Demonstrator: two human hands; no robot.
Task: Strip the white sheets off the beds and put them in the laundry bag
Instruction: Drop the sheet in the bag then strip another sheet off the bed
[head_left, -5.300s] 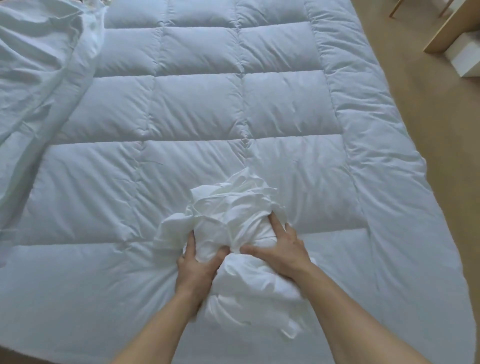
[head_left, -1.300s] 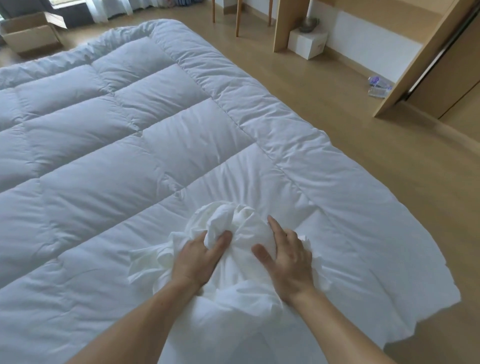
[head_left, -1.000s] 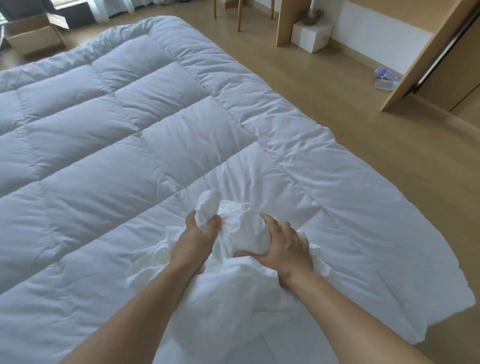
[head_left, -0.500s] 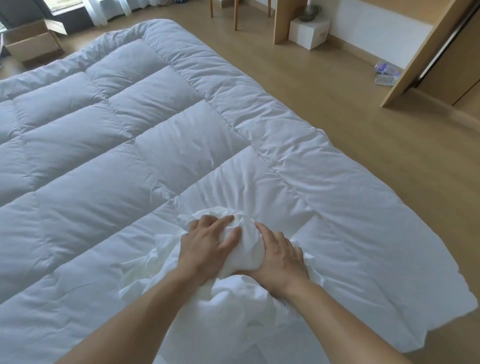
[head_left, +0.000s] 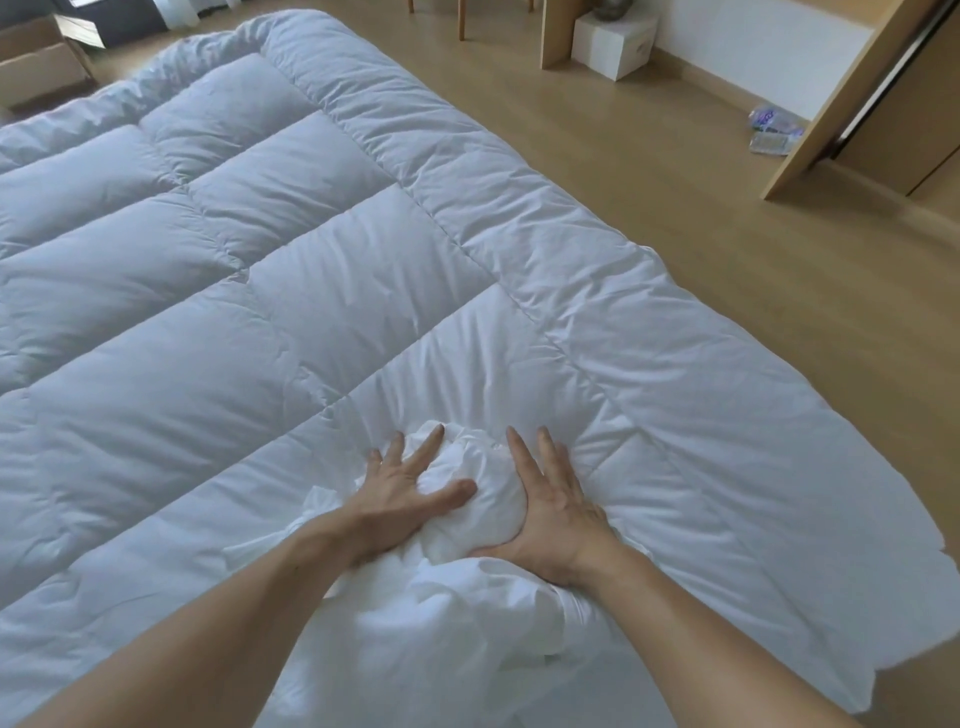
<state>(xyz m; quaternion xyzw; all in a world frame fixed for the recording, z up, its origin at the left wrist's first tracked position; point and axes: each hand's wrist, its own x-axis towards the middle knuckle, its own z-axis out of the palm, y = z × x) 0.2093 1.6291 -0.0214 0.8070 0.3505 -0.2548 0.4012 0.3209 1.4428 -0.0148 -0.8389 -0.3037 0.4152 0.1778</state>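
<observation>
A bunched white sheet (head_left: 467, 519) lies in a crumpled wad on the quilted white duvet (head_left: 218, 322) near the bed's front. My left hand (head_left: 400, 493) presses down on the wad's left side with fingers spread straight. My right hand (head_left: 550, 509) presses against its right side, fingers extended, palm cupping the bundle. More of the sheet trails toward me between my forearms. No laundry bag is in view.
Wooden floor (head_left: 701, 218) runs along the bed's right side. A white box (head_left: 615, 44) sits by a wooden panel at the top. Plastic packets (head_left: 774, 127) lie near a sliding door frame (head_left: 852, 98). A cardboard box (head_left: 39, 67) stands at top left.
Both hands have gone from gripping the bundle to flat, spread fingers pushing it down into the duvet. The wad is more compact and lower.
</observation>
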